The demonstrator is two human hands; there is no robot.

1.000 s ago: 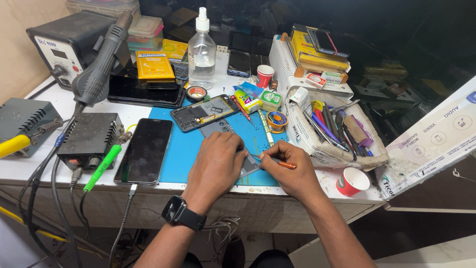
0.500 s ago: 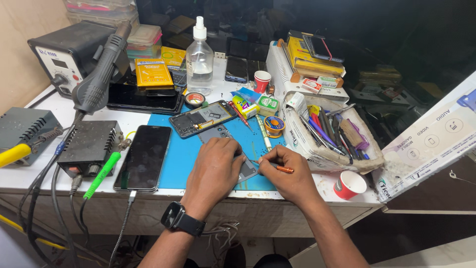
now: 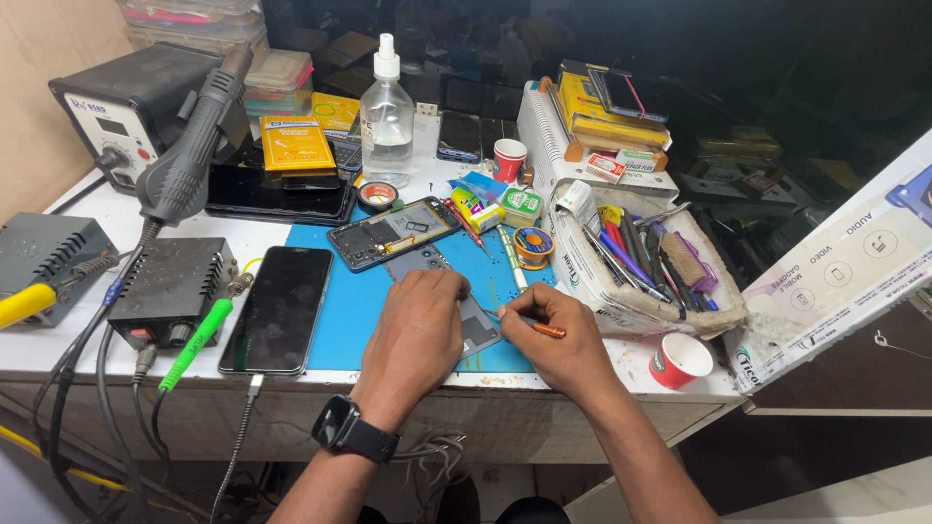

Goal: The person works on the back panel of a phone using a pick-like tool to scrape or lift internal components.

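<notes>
Cluttered with tools and phone parts, the white table point(image 3: 291, 218) is carrying a blue work mat point(image 3: 359, 301) where both hands are meeting. Pinched narrow in the right hand point(image 3: 568, 340), an orange-handled tool point(image 3: 529, 325) is pointing left, its tip touching or just beside the grey phone back panel point(image 3: 476, 325). The left hand point(image 3: 417, 335) is lying flat over that panel, fingers curled at its upper edge, its grip pressing rather than closing around anything. To my judgement, the work is going best with the panel pinned steady and the tip kept low and light along the edge. Beyond the hands, an opened phone body point(image 3: 393, 233) is lying near the mat's top, a dark phone point(image 3: 280, 309) is resting at the mat's left, and a red paper cup point(image 3: 678, 359) is standing to the right.
</notes>
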